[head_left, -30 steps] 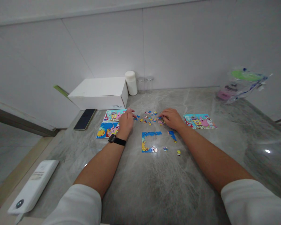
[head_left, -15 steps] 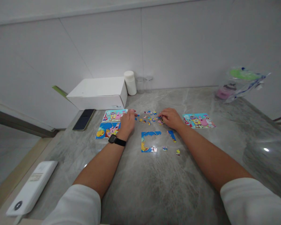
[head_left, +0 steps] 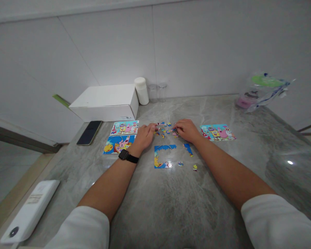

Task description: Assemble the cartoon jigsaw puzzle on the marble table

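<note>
Loose jigsaw puzzle pieces [head_left: 168, 131] lie in a scattered group between my two hands. My left hand [head_left: 145, 135], with a black watch [head_left: 126, 155] on its wrist, reaches over the left side of the group; its fingers are stretched out and touch the pieces there. At the right side, my right hand [head_left: 187, 129] has its fingers bent together around a puzzle piece, mostly hidden by the fingertips. Nearer me lies a partly joined puzzle [head_left: 156, 157] with a hollow middle. A short joined strip [head_left: 188, 149] and two single pieces lie to its right.
Two picture cards [head_left: 125, 127] lie at the left, another card [head_left: 219, 132] at the right. Behind stand a white box [head_left: 103, 100], a white bottle [head_left: 142, 91] and two clear glasses [head_left: 162, 92]. A phone [head_left: 89, 132], a white device [head_left: 31, 211] and a plastic bag [head_left: 261, 91] are further out.
My left hand has moved right, over the left edge of the loose pieces, covering some of them. My right hand stays near the right side. The whole view has shifted slightly.
</note>
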`<state>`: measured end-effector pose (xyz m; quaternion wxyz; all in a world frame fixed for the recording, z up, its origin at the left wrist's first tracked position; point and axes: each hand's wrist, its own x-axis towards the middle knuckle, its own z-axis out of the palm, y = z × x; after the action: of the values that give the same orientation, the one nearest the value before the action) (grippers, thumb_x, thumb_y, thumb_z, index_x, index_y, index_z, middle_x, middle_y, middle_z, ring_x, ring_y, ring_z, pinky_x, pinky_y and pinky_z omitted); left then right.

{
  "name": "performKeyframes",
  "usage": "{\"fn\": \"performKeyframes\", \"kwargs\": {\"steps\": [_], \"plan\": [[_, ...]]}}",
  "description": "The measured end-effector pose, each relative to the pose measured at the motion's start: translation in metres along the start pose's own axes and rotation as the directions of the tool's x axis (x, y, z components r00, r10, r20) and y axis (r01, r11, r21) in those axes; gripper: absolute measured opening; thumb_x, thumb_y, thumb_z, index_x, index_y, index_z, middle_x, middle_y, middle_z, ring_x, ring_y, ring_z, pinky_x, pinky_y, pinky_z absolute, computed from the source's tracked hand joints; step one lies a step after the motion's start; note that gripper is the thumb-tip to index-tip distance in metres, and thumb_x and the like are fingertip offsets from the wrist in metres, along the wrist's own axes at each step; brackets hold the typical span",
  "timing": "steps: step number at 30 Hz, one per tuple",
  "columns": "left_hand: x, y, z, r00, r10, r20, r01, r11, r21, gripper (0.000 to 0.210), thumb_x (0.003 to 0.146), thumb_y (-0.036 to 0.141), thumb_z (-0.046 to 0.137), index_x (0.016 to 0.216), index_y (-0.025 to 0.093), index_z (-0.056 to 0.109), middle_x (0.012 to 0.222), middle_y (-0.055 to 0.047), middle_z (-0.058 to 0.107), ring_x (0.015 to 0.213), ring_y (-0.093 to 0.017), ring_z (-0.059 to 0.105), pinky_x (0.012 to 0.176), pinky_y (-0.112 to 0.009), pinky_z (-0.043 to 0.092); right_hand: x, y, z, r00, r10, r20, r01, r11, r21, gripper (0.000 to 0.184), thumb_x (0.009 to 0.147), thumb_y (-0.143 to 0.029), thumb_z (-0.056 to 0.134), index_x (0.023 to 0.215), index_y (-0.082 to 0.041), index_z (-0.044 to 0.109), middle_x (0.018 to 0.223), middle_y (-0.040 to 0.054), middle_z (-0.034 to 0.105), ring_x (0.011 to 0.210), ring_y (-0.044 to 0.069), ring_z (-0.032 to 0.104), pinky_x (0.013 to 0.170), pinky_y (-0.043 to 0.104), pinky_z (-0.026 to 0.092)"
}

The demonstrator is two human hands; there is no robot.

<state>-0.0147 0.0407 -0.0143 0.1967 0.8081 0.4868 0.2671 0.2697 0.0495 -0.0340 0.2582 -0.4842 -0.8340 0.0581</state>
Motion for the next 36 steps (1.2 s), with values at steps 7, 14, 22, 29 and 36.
{"fn": "performKeyframes", "kwargs": {"steps": [7, 14, 22, 29, 36], "plan": [[0.007, -0.007, -0.006, 0.995, -0.001, -0.095, 0.004, 0.999, 0.04, 0.037, 0.106, 0.04, 0.049, 0.131, 0.023, 0.07, 0.119, -0.008, 0.078, 0.106, -0.026, 0.067, 0.1, -0.04, 0.049, 0.004, 0.0, -0.001, 1.0, -0.021, 0.006, 0.021, 1.0, -0.011, 0.031, 0.089, -0.012, 0.057, 0.1, -0.023, 0.084, 0.104, 0.0077, 0.081, 0.103, 0.025, 0.069, 0.098, 0.04, 0.043], [0.043, -0.004, -0.019, 0.996, -0.056, 0.071, 0.03, 0.946, 0.323, 0.02, 0.088, 0.035, 0.071, 0.099, 0.021, 0.081, 0.105, -0.012, 0.075, 0.1, -0.029, 0.069, 0.092, -0.039, 0.051, 0.01, -0.001, 0.0, 1.0, -0.024, -0.008, 0.024, 1.0, -0.001, 0.029, 0.09, -0.012, 0.058, 0.099, -0.024, 0.084, 0.105, 0.0073, 0.081, 0.104, 0.025, 0.069, 0.099, 0.041, 0.043], [0.071, 0.002, -0.013, 0.95, -0.204, 0.238, 0.102, 0.919, 0.38, 0.011, 0.068, 0.032, 0.082, 0.067, 0.023, 0.075, 0.071, -0.008, 0.071, 0.08, -0.028, 0.069, 0.079, -0.035, 0.052, 0.012, -0.006, 0.001, 0.999, -0.034, -0.013, 0.034, 0.999, 0.001, 0.028, 0.091, -0.012, 0.059, 0.098, -0.025, 0.083, 0.105, 0.0076, 0.081, 0.105, 0.026, 0.068, 0.1, 0.042, 0.042], [0.075, 0.001, -0.021, 0.961, -0.172, 0.214, 0.111, 0.956, 0.271, 0.013, 0.072, 0.035, 0.077, 0.073, 0.022, 0.074, 0.079, -0.005, 0.075, 0.075, -0.021, 0.067, 0.074, -0.03, 0.052, 0.013, -0.01, 0.0, 0.999, -0.034, -0.01, 0.034, 0.999, 0.013, 0.028, 0.091, -0.012, 0.059, 0.098, -0.024, 0.083, 0.106, 0.0074, 0.081, 0.105, 0.026, 0.068, 0.099, 0.041, 0.043], [0.06, 0.003, -0.045, 0.976, -0.07, 0.208, 0.091, 0.991, -0.094, 0.027, 0.078, 0.046, 0.074, 0.085, 0.021, 0.074, 0.081, -0.004, 0.075, 0.075, -0.02, 0.068, 0.068, -0.03, 0.052, 0.014, -0.006, 0.0, 0.999, -0.052, -0.014, 0.052, 0.999, 0.012, 0.029, 0.09, -0.012, 0.058, 0.098, -0.024, 0.084, 0.105, 0.008, 0.081, 0.102, 0.025, 0.069, 0.096, 0.039, 0.046]]}}
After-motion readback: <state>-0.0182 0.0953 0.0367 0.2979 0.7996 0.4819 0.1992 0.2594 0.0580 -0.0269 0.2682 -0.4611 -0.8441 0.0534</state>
